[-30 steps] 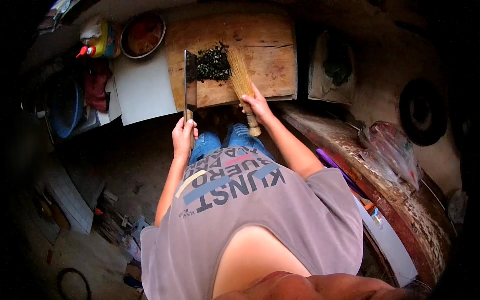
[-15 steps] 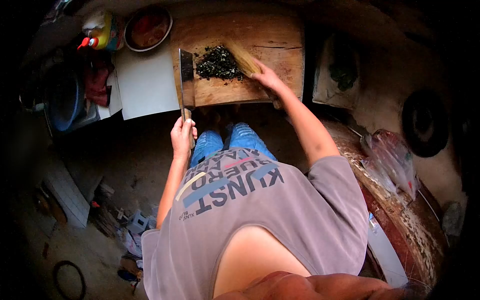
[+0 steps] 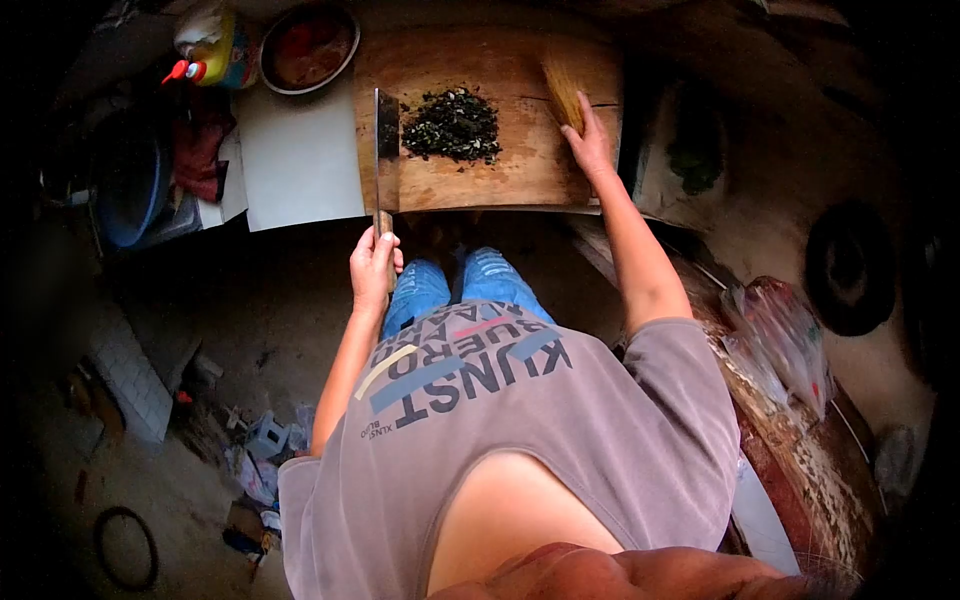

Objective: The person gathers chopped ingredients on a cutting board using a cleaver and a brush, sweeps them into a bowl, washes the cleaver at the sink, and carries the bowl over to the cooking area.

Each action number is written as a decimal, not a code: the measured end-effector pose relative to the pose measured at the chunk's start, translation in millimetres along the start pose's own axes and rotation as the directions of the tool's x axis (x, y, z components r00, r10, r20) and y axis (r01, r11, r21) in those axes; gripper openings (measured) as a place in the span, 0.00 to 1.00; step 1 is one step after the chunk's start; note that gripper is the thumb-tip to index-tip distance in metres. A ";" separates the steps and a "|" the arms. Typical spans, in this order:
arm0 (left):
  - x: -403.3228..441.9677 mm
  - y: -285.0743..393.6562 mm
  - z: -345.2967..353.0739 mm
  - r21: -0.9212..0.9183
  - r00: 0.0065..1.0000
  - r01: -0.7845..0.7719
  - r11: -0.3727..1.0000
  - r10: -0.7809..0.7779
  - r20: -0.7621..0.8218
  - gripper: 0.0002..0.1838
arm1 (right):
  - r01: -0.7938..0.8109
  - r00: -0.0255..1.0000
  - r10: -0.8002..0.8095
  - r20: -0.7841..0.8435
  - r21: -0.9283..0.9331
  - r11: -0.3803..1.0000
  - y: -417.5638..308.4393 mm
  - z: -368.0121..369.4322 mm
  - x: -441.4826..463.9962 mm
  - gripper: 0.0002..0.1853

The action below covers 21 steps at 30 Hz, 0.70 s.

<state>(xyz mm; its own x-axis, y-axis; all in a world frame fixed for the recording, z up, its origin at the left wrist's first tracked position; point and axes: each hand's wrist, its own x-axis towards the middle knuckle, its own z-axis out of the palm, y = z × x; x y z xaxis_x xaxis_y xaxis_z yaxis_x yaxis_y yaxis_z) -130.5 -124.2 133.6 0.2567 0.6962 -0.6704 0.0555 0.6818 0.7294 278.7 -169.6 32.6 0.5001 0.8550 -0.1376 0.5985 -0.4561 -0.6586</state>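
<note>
My left hand [image 3: 374, 262] is closed around the wooden handle of a cleaver [image 3: 386, 150]. The blade stands on edge at the left side of the wooden board [image 3: 470, 190], pointing away from me. A pile of chopped dark greens with pale bits [image 3: 452, 125] lies on the board, just right of the blade. My right hand [image 3: 588, 140] grips a straw hand brush [image 3: 563, 88] at the board's right side, apart from the pile. Part of the brush's handle is hidden by the hand.
Left of the board is a white panel [image 3: 300, 165], with a metal bowl [image 3: 309, 48] behind it. A yellow bottle with a red cap [image 3: 225, 60] stands at the back left. A blue-rimmed tub [image 3: 150, 195] sits at far left. Plastic bags [image 3: 780, 340] lie on the right.
My right hand and the brush have moved right, away from the chopped greens to the board's right side. My left hand still holds the cleaver in nearly the same place.
</note>
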 end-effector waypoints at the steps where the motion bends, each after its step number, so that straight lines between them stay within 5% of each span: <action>1: 0.9 -2.7 -0.2 0.005 1.000 0.009 1.000 -0.009 0.010 0.10 | 0.050 0.996 -0.054 -0.071 -0.057 0.997 3.1 -0.4 2.1 0.40; 4: 1.9 -6.7 4.9 -0.015 1.000 0.000 1.000 0.000 0.016 0.10 | 0.138 0.969 -0.161 -0.186 -0.127 0.982 18.5 11.6 1.5 0.40; 6: 1.5 -8.3 7.9 0.027 1.000 -0.017 0.999 0.016 0.023 0.10 | 0.150 0.987 -0.161 -0.026 -0.231 0.961 19.2 17.3 -3.8 0.39; 7: 2.0 -10.1 8.5 0.038 1.000 -0.008 0.999 0.007 0.028 0.10 | 0.124 0.991 -0.128 -0.034 -0.107 0.986 19.6 17.1 -2.9 0.39; 12: 7.3 -23.6 12.0 0.008 0.998 -0.012 1.000 0.011 0.064 0.12 | 0.072 0.990 -0.087 -0.108 -0.133 0.988 12.8 7.9 8.0 0.38; 14: 9.3 -27.7 19.5 0.057 0.997 -0.072 0.996 0.070 0.032 0.17 | 0.098 0.967 -0.184 -0.177 -0.411 0.907 -22.6 0.8 0.2 0.36; 16: 9.3 -36.5 27.4 0.130 0.989 -0.147 0.980 0.147 0.015 0.19 | 0.187 0.944 -0.257 -0.207 -0.309 0.933 -37.9 20.6 -8.7 0.29; 17: 11.2 -45.2 29.7 0.156 0.977 -0.212 0.965 0.209 0.032 0.20 | 0.220 0.965 -0.223 -0.141 -0.034 0.975 -53.7 33.2 -23.1 0.23; 18: 10.8 -49.2 33.3 0.214 0.979 -0.205 0.955 0.204 0.029 0.21 | 0.035 0.996 -0.056 0.076 0.246 0.969 -95.3 36.6 -40.0 0.20; 19: 15.0 -59.9 35.1 0.323 0.962 -0.265 0.909 0.272 0.023 0.21 | 0.033 0.973 -0.112 0.199 0.363 0.931 -116.4 52.8 -56.2 0.21; 21: 18.2 -69.2 39.2 0.454 0.944 -0.311 0.835 0.325 0.048 0.22 | 0.028 0.903 -0.179 0.391 0.362 0.932 -158.2 74.1 -86.3 0.26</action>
<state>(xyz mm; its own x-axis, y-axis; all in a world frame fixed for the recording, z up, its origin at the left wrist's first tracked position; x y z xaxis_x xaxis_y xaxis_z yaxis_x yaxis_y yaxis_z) -91.8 -167.6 76.3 0.3072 0.8684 -0.3892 0.4041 0.2512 0.8795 94.5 -153.0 93.9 0.0992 0.9502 -0.2955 0.3452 -0.3114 -0.8854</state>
